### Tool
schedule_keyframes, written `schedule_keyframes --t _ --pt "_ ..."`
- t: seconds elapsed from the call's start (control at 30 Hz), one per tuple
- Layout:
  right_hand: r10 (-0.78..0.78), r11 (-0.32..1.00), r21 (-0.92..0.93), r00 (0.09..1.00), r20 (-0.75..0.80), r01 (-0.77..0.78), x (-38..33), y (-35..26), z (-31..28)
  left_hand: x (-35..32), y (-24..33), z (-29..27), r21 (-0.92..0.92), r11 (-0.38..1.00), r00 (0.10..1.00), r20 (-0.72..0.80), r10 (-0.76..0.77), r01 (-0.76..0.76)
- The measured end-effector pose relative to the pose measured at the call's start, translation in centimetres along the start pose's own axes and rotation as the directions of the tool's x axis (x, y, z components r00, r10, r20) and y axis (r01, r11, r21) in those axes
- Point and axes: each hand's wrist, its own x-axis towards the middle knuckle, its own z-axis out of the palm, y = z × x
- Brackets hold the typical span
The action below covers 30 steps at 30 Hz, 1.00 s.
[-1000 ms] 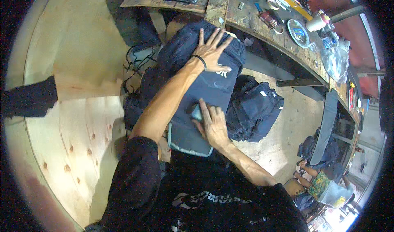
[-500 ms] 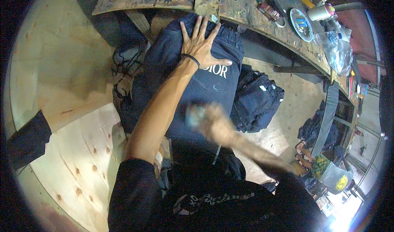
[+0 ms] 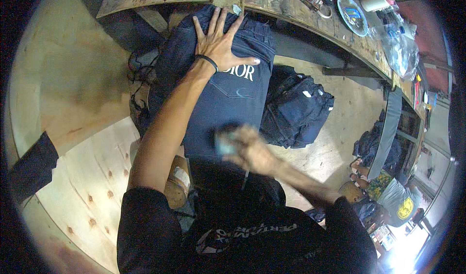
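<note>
Dark blue denim jeans point(image 3: 213, 111) lie spread in front of me, with pale lettering and a stitched back pocket facing up. My left hand point(image 3: 216, 46) presses flat on their far part, fingers spread, a black band around the wrist. On the nearer part of the denim, my right hand point(image 3: 255, 150) is closed around a pale blue-green object point(image 3: 225, 142) with a dark edge. Motion smears that hand and the object, so its kind cannot be made out. A light curved mark point(image 3: 241, 93) shows on the pocket.
Folded dark jeans point(image 3: 298, 109) lie at the right. A worn wooden table point(image 3: 291, 19) runs along the far side, carrying a plate point(image 3: 353, 16), a thread cone point(image 3: 377, 1) and plastic bags point(image 3: 400, 56). A can-like container point(image 3: 178, 182) stands near my left arm. Another person point(image 3: 395, 201) is at lower right.
My right hand has moved nearer to me along the denim with the pale object. My left hand keeps its place on the jeans. The whole view has shifted slightly.
</note>
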Motion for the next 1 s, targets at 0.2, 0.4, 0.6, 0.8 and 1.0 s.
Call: schedule_keyframes --t 0.2,0.4,0.6,0.8,1.0 --pt "0.117 0.992 0.042 0.991 0.07 -0.12 0.0 -1.2 0.8 -0.6 -0.2 0.4 -0.039 0.999 1.0 0.003 0.015 -0.015" --pt "0.095 0.919 -0.354 0.968 -0.231 -0.175 3.3 -4.1 5.5 0.0 -0.2 -0.3 -0.006 1.0 0.999 0.045 0.009 -0.009" --pt "0.232 0.958 0.002 0.774 -0.59 -0.286 8.4 -0.1 -2.7 -1.2 -3.0 -5.9 -0.767 0.628 0.859 -0.402 -0.317 -0.127" --pt "0.125 0.96 -0.093 0.699 -0.704 -0.266 13.2 10.9 -1.6 -18.8 -3.0 -0.7 -0.716 0.535 0.845 0.144 -0.516 0.449" --pt "0.124 0.919 -0.245 0.818 -0.561 -0.308 -1.1 1.2 10.5 -38.4 2.9 -0.4 -0.551 0.444 0.701 0.457 -0.547 0.706"
